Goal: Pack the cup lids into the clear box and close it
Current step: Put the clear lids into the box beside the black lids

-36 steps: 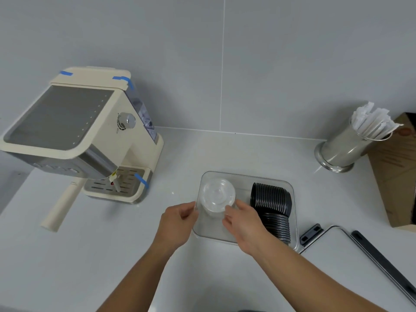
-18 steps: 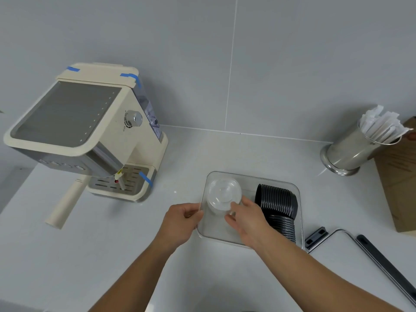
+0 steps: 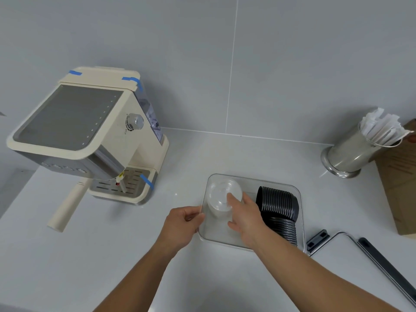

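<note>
Head view: right hand [image 3: 244,218] on clear lids [image 3: 221,199]

Box lid [image 3: 369,264] cut off at right edge, brown bag [image 3: 400,183] likewise

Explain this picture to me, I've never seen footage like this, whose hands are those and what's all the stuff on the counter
There is no machine here: one camera worn on a person's head looks down at their own bare hands. The left hand grips the near left edge of a clear box. The right hand reaches inside it, holding a stack of clear lids. A row of black lids already lies in the box. Its lid waits on the right. A coffee machine and a metal cup of paper-wrapped sticks also stand on the white counter.
</note>
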A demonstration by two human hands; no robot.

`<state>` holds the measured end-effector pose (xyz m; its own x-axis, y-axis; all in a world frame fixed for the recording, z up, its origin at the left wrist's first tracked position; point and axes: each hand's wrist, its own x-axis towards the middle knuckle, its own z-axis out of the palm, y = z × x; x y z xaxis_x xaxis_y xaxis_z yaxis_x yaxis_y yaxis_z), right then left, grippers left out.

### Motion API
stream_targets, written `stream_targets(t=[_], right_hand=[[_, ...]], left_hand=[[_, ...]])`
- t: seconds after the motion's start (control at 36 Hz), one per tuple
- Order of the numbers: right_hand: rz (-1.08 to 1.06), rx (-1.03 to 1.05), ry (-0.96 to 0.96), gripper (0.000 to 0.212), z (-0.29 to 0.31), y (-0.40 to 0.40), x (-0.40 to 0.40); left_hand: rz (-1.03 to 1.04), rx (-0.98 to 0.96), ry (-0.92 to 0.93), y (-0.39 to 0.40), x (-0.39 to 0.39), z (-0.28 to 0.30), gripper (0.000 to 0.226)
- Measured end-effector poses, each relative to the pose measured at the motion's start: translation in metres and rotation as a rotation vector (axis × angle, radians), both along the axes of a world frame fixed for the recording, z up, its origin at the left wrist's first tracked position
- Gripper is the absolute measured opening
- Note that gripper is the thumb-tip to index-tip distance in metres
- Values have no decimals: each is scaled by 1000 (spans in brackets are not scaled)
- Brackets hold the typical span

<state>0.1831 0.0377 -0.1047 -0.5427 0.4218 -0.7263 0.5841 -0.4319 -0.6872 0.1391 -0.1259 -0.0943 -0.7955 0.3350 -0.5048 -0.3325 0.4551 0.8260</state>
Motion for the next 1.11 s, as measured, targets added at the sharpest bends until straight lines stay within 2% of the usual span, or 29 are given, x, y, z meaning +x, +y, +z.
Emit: stream_targets(t=[0.11, 0.25, 0.42, 0.5, 0.61, 0.78, 0.86, 0.94, 1.11], right_hand=[[9, 98, -2, 6, -5, 0, -8], [50, 233, -64, 30, -6, -2, -13], [89, 289, -99, 31, -1, 0, -13], [88, 287, -104, 32, 0, 1, -13], [81, 246, -114, 37, 1, 1, -13], [56, 93, -96, 58, 1, 5, -15], [31, 2, -88, 50, 7, 7, -14], [-21, -59, -79, 40, 11, 11, -11], [-74, -135, -18, 41, 33, 19, 4]], left_hand=[[2, 0, 16, 0, 0, -2, 33], [17, 7, 26, 0, 1, -3, 35], [28, -14, 29, 2, 2, -4, 35], [36, -24, 22, 3, 3, -3, 25], [41, -41, 19, 4, 5, 0, 22], [68, -66, 4, 5, 7, 2, 20], [66, -91, -4, 6, 7, 3, 24], [62, -132, -10, 6, 10, 6, 43], [134, -97, -28, -3, 18, 18, 49]])
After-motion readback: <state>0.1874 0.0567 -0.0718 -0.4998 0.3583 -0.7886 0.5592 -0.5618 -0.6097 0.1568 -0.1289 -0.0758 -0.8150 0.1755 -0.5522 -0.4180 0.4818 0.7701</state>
